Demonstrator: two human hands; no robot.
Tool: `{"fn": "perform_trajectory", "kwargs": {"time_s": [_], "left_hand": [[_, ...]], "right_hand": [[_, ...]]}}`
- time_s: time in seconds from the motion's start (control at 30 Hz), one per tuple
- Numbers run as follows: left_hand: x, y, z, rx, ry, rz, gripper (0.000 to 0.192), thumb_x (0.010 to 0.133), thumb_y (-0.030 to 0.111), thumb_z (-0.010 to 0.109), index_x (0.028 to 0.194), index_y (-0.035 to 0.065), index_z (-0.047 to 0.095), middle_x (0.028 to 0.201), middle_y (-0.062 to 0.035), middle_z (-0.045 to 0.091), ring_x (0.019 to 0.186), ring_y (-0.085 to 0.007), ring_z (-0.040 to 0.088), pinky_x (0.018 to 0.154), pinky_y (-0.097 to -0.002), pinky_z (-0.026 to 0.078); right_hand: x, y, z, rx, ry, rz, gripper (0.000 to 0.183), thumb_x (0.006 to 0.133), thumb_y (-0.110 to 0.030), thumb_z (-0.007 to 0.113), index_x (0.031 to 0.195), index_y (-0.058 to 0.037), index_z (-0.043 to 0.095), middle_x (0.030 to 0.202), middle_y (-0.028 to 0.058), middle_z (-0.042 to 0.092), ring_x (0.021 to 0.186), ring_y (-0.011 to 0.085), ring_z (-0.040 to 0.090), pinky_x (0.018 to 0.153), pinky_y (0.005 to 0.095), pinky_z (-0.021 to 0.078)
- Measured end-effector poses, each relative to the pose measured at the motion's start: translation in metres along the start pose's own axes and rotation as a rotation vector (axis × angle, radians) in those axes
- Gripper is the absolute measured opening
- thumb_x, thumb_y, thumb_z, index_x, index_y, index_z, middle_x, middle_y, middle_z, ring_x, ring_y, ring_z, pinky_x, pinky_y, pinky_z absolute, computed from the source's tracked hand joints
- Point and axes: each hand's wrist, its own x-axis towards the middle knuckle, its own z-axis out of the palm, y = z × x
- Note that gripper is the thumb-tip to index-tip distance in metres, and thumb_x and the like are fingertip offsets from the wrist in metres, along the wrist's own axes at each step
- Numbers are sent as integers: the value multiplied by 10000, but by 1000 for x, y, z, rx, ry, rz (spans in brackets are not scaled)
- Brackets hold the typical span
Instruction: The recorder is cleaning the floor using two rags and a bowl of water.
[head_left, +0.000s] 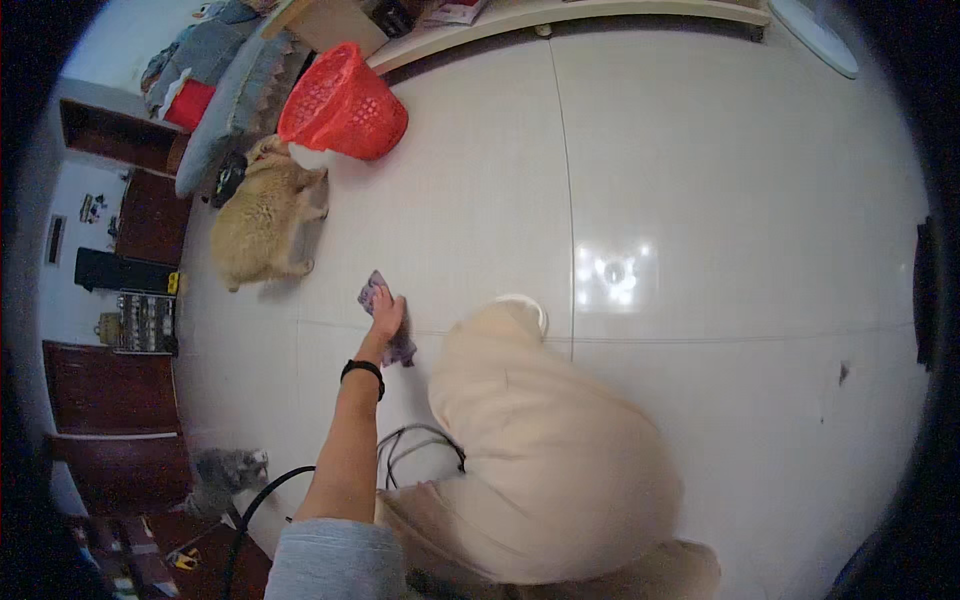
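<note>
My left hand (386, 311), with a black band on the wrist, presses down on a purple patterned cloth (403, 346) on the pale tiled floor (465, 225). The cloth sticks out beyond the fingers and behind the palm. To the right of the hand is my bent leg in beige trousers (547, 450), and a white rim of footwear (536, 311) shows past the knee. My right hand is out of view.
A tan dog (259, 221) stands ahead left by a red plastic basket (375, 112) and a grey-blue sofa (240, 97). A small grey furry animal (225, 469) is at lower left. Black cable (409, 429) loops beside my arm. A low cabinet (637, 13) runs along the far side.
</note>
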Motion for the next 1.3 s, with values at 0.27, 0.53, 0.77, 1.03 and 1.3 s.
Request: {"fn": "perform_trajectory", "kwargs": {"time_s": [0.27,0.53,0.77,1.03,1.3], "left_hand": [[106,156,-87,113,124,113,845,961,583,302,1504,-26,83,1581,-218,23,1467,-350,14,1177,-466,27],[109,346,-46,102,92,326,829,962,494,389,1493,-54,67,1576,-232,48,1470,-342,-3,1175,-469,13],[-9,537,42,152,-231,802,909,943,537,405,1497,-31,-39,1585,-202,-39,1472,-309,-68,1172,-488,-26],[-214,541,123,128,-561,1409,764,990,464,351,1516,26,12,1592,-170,-17,1475,-300,-28,1183,-475,-5],[45,349,21,103,-32,1104,701,950,333,470,1452,-80,208,1536,-308,86,1412,-504,52,1164,-532,74]], "right_hand": [[4,3,-68,82,-142,83,662,1022,-390,363,1522,-36,110,1597,139,73,1476,275,51,1182,425,52],[38,52,-131,528,-292,82,669,1019,-384,375,1522,-35,105,1597,143,69,1477,274,37,1183,425,43],[0,-68,-79,-2,29,-7,624,1016,-264,447,1502,7,165,1593,156,78,1468,276,109,1178,389,123],[12,-127,-97,-48,-184,-277,545,1005,-273,390,1464,6,299,1556,167,233,1438,323,216,1175,403,162],[12,-128,-87,49,-110,-359,509,1001,-218,357,1486,-75,295,1558,159,223,1436,319,221,1179,400,176]]}}
